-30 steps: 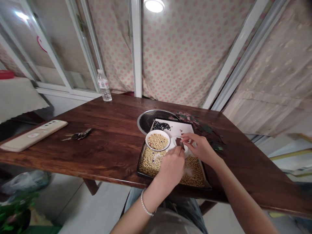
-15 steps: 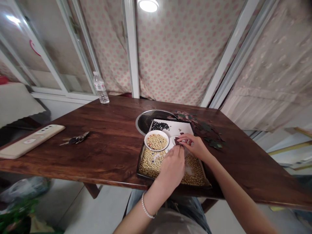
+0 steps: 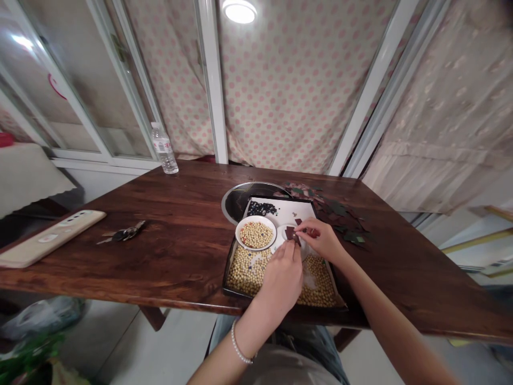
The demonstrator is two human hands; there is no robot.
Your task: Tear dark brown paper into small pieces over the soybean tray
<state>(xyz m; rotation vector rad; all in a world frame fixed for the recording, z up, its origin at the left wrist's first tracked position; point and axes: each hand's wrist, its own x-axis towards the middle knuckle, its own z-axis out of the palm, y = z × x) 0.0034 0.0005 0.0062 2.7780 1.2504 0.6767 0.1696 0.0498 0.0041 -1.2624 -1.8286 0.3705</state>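
Brown piece [image 3: 290, 232] at left fingertips [image 3: 294, 249]

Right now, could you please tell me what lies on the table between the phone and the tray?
In the head view, a bunch of keys lies between the phone and the tray, nearer the phone.

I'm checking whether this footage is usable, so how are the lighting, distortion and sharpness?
Head view: the round light is blown out white, and a glare spot marks the left window; head view: the table looks stretched sideways, and the dark pieces by the left hand and right hand look soft.
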